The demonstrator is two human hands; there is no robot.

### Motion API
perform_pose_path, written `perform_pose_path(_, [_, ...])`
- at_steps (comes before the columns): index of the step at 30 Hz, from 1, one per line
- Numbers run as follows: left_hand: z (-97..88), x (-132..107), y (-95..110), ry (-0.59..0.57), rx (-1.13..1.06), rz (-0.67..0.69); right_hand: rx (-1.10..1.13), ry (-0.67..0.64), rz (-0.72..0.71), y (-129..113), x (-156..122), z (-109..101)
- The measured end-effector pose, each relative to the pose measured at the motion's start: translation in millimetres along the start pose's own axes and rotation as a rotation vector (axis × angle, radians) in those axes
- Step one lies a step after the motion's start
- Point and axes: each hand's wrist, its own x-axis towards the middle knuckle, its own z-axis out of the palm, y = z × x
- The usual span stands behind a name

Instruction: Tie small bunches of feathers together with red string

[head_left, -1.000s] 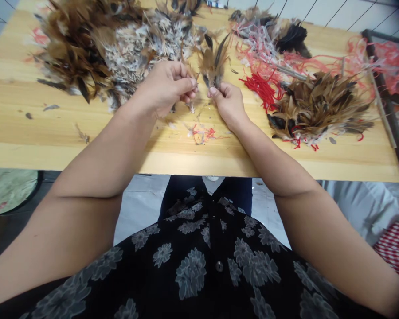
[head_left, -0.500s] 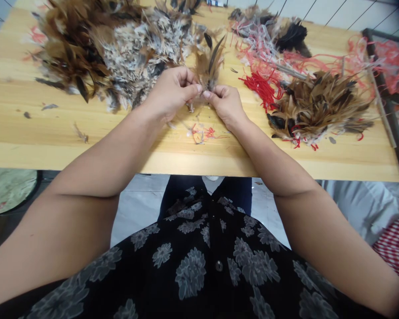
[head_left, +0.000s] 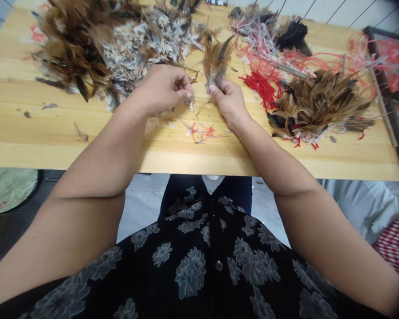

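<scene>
A small bunch of brown and dark feathers (head_left: 217,60) stands up from my right hand (head_left: 231,102), its base pinched between thumb and fingers. To the left, my left hand (head_left: 166,88) is closed with thumb and fingertips together; whatever they hold, if anything, is too small to make out. A thin dark feather bit shows just above those fingertips, and a whitish tuft (head_left: 190,105) just below them. Close beyond my left hand spreads a big pile of feathers (head_left: 142,44), pale quill ends toward the middle and brown plumes on the left.
Red strings (head_left: 261,88) lie right of my right hand, beside a heap of brown feather bunches (head_left: 322,104). Pink and white strands (head_left: 259,37) tangle at the back. A dark frame (head_left: 385,102) borders the wooden table (head_left: 46,150) on the right. Red scraps (head_left: 206,132) lie near the front.
My hands have parted: the left has drawn back to the left from the feather bunch. The right keeps hold of it, shifted slightly right.
</scene>
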Motion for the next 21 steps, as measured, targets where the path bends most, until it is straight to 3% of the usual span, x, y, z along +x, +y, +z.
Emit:
perform_pose_path(3, [-1.2, 2, -4, -0.030, 0.154, -0.044, 0.012, 0.005, -0.013, 0, 1, -1])
perform_pose_path(8, [12.2, 8, -8, -0.099, 0.228, -0.080, -0.020, 0.010, -0.019, 1, 0, -1])
perform_pose_path(14, [12.6, 4, 5, -0.128, 0.455, -0.082, -0.039, 0.017, 0.025, -10, -4, -1])
perform_pose_path(17, [6.7, 1, 10, -0.117, 0.416, -0.066, 0.007, 0.029, 0.053, -13, -5, -1])
perform_pose_path(21, [-2.2, -1, 7, -0.015, 0.228, -0.025, 0.013, 0.023, 0.030, -7, -2, -1])
